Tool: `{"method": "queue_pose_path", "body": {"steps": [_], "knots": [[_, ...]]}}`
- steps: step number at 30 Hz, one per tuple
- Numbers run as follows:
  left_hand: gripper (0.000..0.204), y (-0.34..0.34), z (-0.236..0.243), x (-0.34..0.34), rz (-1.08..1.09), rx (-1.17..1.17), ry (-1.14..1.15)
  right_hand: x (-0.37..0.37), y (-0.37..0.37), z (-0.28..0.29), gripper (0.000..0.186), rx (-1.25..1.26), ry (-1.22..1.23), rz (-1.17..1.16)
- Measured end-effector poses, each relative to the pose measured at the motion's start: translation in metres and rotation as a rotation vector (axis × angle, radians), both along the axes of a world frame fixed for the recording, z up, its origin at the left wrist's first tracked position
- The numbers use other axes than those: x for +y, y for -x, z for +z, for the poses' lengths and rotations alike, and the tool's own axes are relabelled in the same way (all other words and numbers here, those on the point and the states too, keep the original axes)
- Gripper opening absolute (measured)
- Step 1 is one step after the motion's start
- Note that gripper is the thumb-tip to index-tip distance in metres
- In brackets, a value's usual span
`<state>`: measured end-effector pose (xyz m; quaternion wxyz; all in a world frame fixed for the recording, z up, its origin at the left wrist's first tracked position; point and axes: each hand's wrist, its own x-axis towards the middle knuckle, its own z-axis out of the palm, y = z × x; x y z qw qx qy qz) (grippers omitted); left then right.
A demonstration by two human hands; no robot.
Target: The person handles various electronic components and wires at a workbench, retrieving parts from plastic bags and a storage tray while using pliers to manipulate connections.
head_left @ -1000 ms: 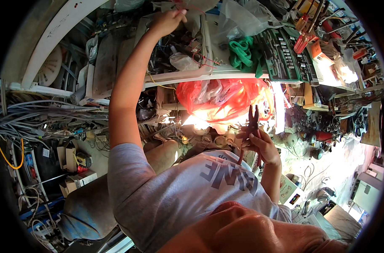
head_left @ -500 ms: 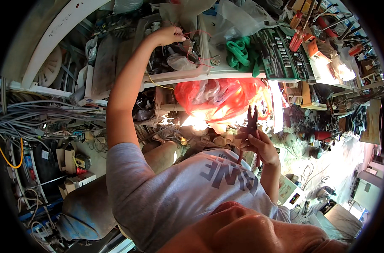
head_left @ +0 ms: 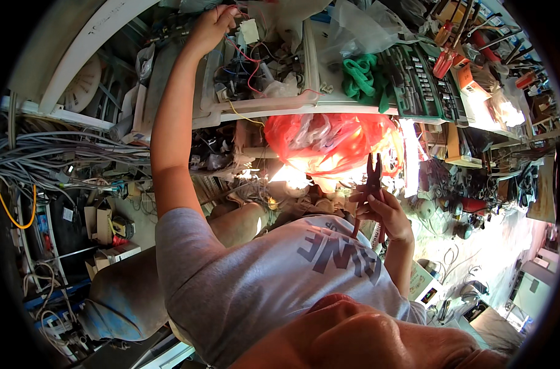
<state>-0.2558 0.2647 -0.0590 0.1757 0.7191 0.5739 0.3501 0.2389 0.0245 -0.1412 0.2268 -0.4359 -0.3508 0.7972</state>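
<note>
Orange plastic bag [head_left: 329,138] behind pliers [head_left: 372,184]

Two hands in view: left hand [head_left: 213,24], right hand [head_left: 387,215]. One pair of pliers [head_left: 372,184]. One orange plastic bag [head_left: 329,141]. One green socket tray [head_left: 421,80]. One green strap bundle [head_left: 361,77]. One grey cable bundle [head_left: 52,160]. One yellow wire [head_left: 9,209].

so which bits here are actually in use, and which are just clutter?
In use:
- left hand, raised into the tangle of red and yellow wires in the clear plastic bin
- right hand holding dark red-handled pliers

Lying about:
- green strap bundle
- green socket set tray
- orange-red plastic bag
- grey cable bundle
</note>
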Motion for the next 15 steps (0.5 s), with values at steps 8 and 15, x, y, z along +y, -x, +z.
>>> {"method": "queue_pose_path", "body": {"steps": [8,15], "knots": [[0.038,0.002,0.021,-0.012,0.239,-0.035,-0.036,-0.003,0.005,-0.001,0.033,0.026,0.015,-0.007],[0.031,0.019,0.040,-0.024,0.264,-0.717,-0.165,-0.006,0.009,0.003,0.033,0.023,0.014,0.002]]}}
